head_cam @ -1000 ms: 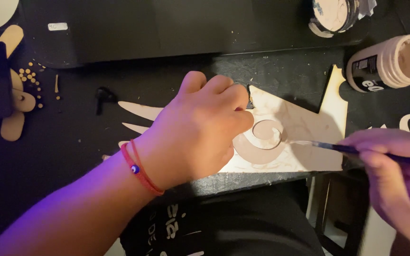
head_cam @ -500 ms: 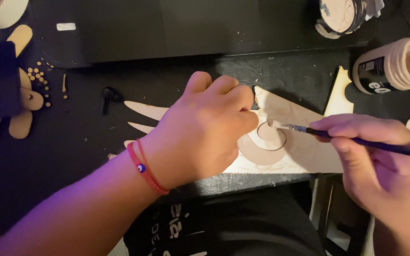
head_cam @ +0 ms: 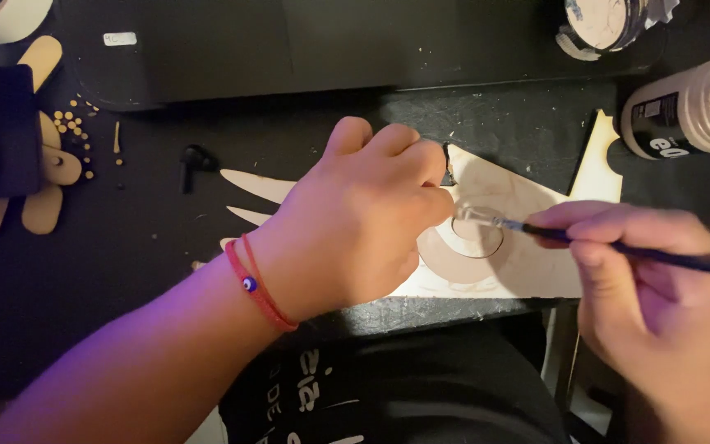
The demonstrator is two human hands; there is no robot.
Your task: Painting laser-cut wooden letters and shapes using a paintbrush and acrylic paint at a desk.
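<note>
Down at the near edge of the black table (head_cam: 125, 271), the person's left hand (head_cam: 355, 222) lies flat on a pale wooden cutout (head_cam: 519, 247), fingers curled loosely over it and pressing it down, not wrapped around anything. A thin red bracelet (head_cam: 258, 284) with a small blue bead circles that wrist. Just to the right, the right hand (head_cam: 651, 279) pinches a slim dark paintbrush (head_cam: 618, 247) between thumb and fingers, closed tight on the handle. The brush tip touches the cutout at a round ring shape near its middle, right beside the left hand's knuckles.

The cutout itself sits at the table's front edge, partly under the left hand, with pointed slivers of the same wood sticking out to the left of the wrist.

Farther back on the right, an open white jar (head_cam: 692, 111) lies tipped on its side, well apart from the brush. Beyond it, at the top edge, stands another round paint pot (head_cam: 606, 20). Over on the far left, several rounded wooden pieces (head_cam: 43, 173) lie beside a dark block, with tiny wooden dots (head_cam: 76, 123) scattered near them, and a small black clip (head_cam: 193, 160) rests between those and the left hand.
</note>
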